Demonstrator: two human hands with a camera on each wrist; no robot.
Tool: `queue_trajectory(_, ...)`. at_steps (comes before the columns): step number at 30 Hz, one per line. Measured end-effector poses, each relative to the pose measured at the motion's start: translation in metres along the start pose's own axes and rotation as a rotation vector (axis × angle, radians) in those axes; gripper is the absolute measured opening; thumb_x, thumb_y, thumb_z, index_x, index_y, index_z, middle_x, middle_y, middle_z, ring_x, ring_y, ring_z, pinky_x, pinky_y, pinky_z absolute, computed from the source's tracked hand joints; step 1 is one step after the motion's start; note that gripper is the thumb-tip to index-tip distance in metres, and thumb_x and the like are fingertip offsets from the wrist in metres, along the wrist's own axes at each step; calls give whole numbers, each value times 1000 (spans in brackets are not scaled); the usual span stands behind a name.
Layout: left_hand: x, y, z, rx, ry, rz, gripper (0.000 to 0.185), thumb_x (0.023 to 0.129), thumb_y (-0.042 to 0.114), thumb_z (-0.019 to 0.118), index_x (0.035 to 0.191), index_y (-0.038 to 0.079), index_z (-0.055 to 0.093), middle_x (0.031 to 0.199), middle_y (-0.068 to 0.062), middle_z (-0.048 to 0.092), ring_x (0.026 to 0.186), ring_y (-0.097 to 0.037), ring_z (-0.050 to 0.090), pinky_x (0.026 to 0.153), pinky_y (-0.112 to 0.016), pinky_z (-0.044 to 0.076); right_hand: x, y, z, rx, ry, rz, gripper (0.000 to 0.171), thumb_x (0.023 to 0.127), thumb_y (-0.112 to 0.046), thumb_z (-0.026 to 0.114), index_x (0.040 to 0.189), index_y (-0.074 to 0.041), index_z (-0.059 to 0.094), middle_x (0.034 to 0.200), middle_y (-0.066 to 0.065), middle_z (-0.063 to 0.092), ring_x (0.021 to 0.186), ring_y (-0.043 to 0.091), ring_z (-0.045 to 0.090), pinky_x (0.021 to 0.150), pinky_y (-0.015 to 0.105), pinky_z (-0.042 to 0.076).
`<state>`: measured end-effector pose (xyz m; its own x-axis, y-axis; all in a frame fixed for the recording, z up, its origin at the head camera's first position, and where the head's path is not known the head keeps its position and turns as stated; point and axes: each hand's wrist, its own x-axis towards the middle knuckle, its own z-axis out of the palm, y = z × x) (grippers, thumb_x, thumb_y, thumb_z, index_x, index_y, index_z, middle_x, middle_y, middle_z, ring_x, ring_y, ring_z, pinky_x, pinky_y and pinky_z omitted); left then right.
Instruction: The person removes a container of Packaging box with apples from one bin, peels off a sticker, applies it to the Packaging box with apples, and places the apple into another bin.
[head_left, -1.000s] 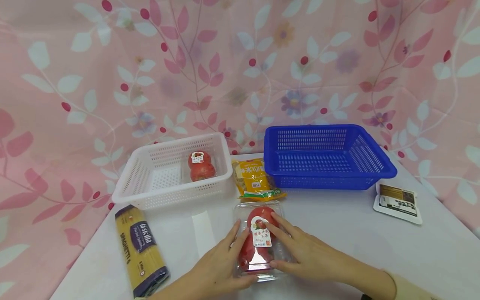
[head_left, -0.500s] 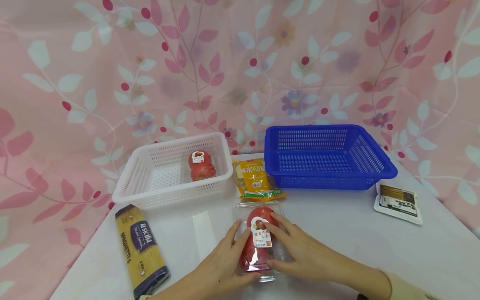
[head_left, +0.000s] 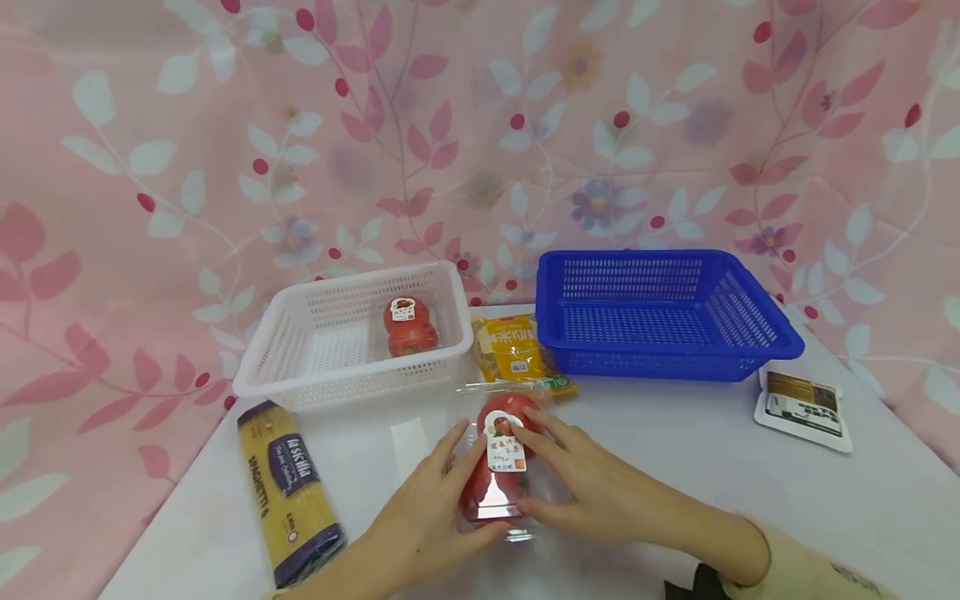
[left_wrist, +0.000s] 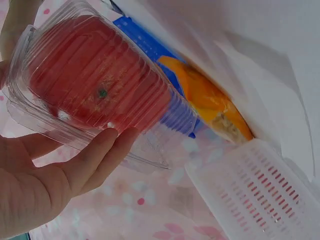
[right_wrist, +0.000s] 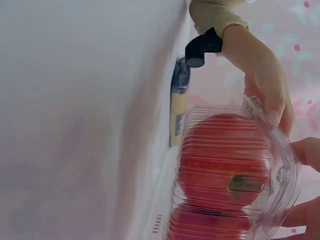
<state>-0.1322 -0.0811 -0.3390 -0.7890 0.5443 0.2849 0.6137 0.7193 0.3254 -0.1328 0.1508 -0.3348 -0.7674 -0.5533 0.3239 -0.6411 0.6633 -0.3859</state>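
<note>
- The left hand (head_left: 420,525) is curled against the left long side of the clear clamshell of tomatoes (head_left: 498,458), with the thumb under the near end and the fingers (left_wrist: 102,150) laid along the ribbed wall.
- The right hand (head_left: 592,492) is set on the opposite side, its fingers spread over the lid beside the paper label and its thumb pinched at the near edge; the box is thus gripped between both hands.
- The clamshell is seen lifted just clear of the white table (head_left: 675,442), its far end tilted up, in front of the gap between the two baskets.
- The box is judged light to moderate in weight; its thin plastic would flex and be slippery, and the tomatoes would bruise if squeezed. Hold is best taken on the two long ribbed walls or the rim flange, not on the lid centre.
- Behind the clamshell a yellow grain packet (head_left: 517,354) is shown; to the rear left a white basket (head_left: 300,367) holding a second tomato box, to the rear right a blue basket (head_left: 667,358).
- To the clamshell's left a spaghetti pack (head_left: 288,492) is laid; far to its right, a small sachet (head_left: 802,400).
</note>
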Motion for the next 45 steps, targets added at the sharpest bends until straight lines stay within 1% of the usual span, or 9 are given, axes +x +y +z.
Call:
queue_trajectory(4, 0, -8, -13, 26, 104, 20, 86, 68, 61, 69, 135, 13, 46, 140, -10, 38, 106, -21, 56, 81, -33, 50, 15, -2, -2, 40, 36, -63, 65, 84, -48, 60, 137, -14, 42, 144, 11, 30, 126, 30, 37, 92, 49, 41)
queue_trajectory(10, 0, -16, -31, -19, 200, -8, 84, 64, 52, 77, 133, 14, 48, 140, -5, 39, 113, -21, 52, 83, -33, 49, 37, -9, -6, 102, 28, -82, 65, 84, -46, 60, 138, -15, 41, 145, 8, 28, 130, 28, 32, 93, 48, 40)
queue_trajectory(16, 2, -28, -47, -55, 246, -47, 79, 63, 42, 81, 130, 14, 50, 140, -6, 39, 117, -27, 49, 82, -39, 49, 64, -17, -11, 128, 20, -95, 63, 84, -39, 64, 138, -16, 41, 146, 6, 29, 132, 29, 27, 95, 49, 38)
queue_trajectory(20, 3, -38, -60, -76, 253, -89, 76, 66, 42, 80, 131, 16, 50, 140, -8, 38, 119, -29, 47, 77, -42, 51, 85, -21, -13, 165, -11, -45, 61, 84, -38, 64, 138, -20, 42, 145, 4, 31, 129, 27, 32, 93, 49, 40)
queue_trajectory(24, 3, -49, -75, -81, 269, -105, 74, 68, 39, 79, 131, 14, 49, 140, -8, 38, 119, -32, 46, 74, -42, 52, 107, -26, -12, 178, 1, -48, 59, 85, -40, 62, 136, -18, 44, 143, 5, 33, 127, 26, 35, 92, 50, 41)
queue_trajectory(28, 7, -66, -87, -86, 322, -70, 68, 68, 31, 81, 127, 11, 54, 136, -11, 42, 117, -33, 47, 74, -45, 52, 131, -31, -9, 170, 13, -58, 59, 84, -41, 62, 135, -16, 46, 142, 6, 35, 126, 26, 37, 91, 48, 42)
queue_trajectory(32, 15, -89, -98, -101, 363, -70, 59, 70, 26, 79, 122, 8, 58, 133, -13, 46, 117, -35, 47, 77, -48, 50, 161, -33, -5, 180, -9, -29, 59, 83, -42, 62, 134, -16, 47, 142, 5, 36, 126, 24, 37, 91, 45, 43)
queue_trajectory(39, 30, -131, -119, -189, 349, -172, 51, 77, 29, 73, 120, 5, 58, 133, -16, 45, 120, -38, 43, 88, -51, 42, 220, -30, 4, 178, -35, -26, 55, 84, -40, 63, 130, -13, 51, 138, 6, 41, 123, 21, 39, 95, 40, 41)
queue_trajectory(45, 40, -160, -134, -146, 324, -258, 53, 80, 36, 69, 120, 3, 59, 131, -17, 48, 114, -39, 46, 86, -55, 43, 261, -32, 23, 205, -32, 50, 53, 84, -41, 62, 128, -13, 53, 130, 4, 47, 115, 20, 44, 90, 38, 45)
